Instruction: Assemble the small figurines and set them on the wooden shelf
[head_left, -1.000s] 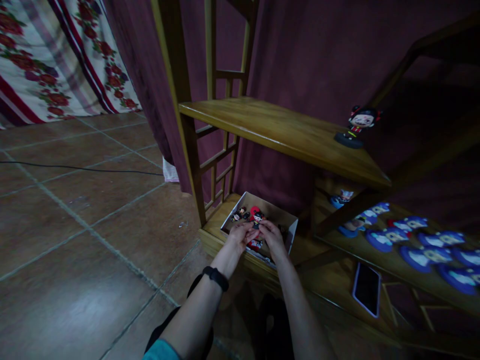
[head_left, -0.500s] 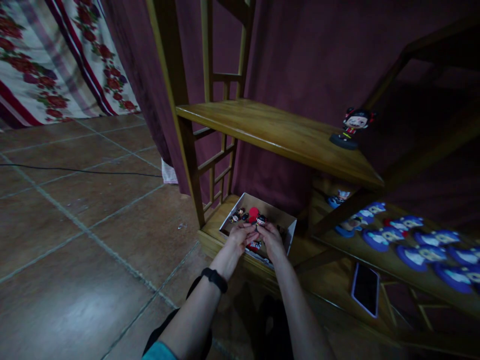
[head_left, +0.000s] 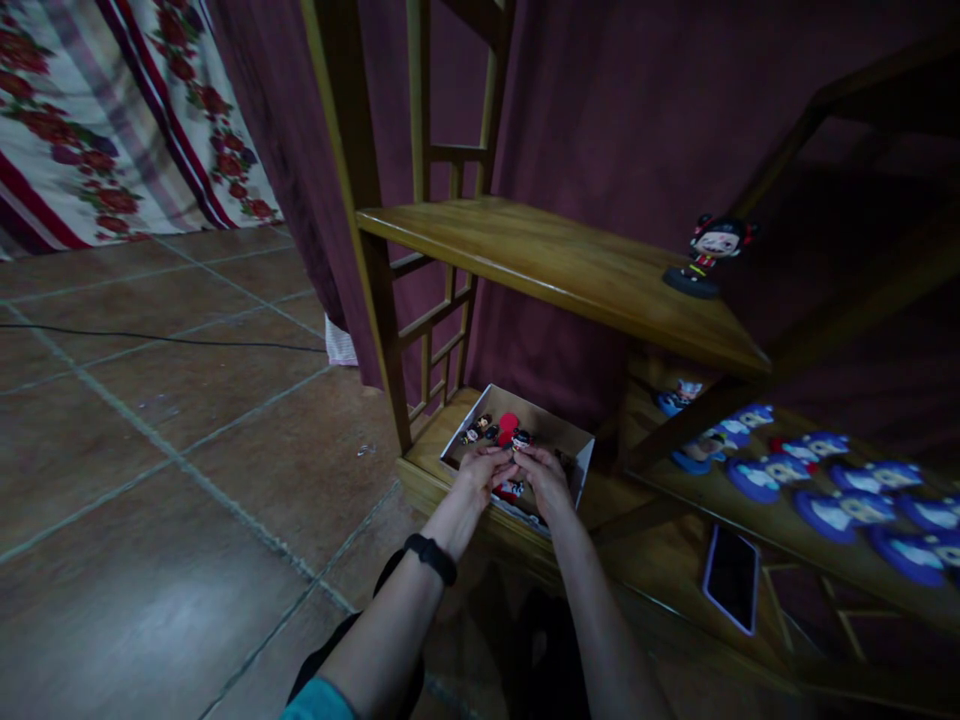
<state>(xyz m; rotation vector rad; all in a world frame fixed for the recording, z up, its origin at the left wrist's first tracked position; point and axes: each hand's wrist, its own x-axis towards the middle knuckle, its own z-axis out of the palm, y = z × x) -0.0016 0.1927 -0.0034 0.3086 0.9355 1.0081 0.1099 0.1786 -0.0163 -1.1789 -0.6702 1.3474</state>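
Observation:
A small black-haired figurine [head_left: 521, 440] is pinched between my two hands over a shallow cardboard box [head_left: 576, 440]. My left hand [head_left: 481, 472] grips it from the left, and my right hand [head_left: 544, 474] from the right; both sets of fingers are closed. Inside the box, smaller dark figures [head_left: 476, 430] lie at the left, beside a red round piece [head_left: 508, 423]. My hands hide part of the box's near side and the lower part of the figurine.
Above the box runs a wooden shelf [head_left: 525, 240] bearing another figurine [head_left: 709, 255] at its right end. Several blue-based figures [head_left: 844, 505] stand on a shelf to the right. A phone [head_left: 731, 578] lies lower down. A cable [head_left: 165, 338] crosses the tiled floor.
The view has shifted very slightly. Both hands stay over the box with the figurine between them, with no clear movement.

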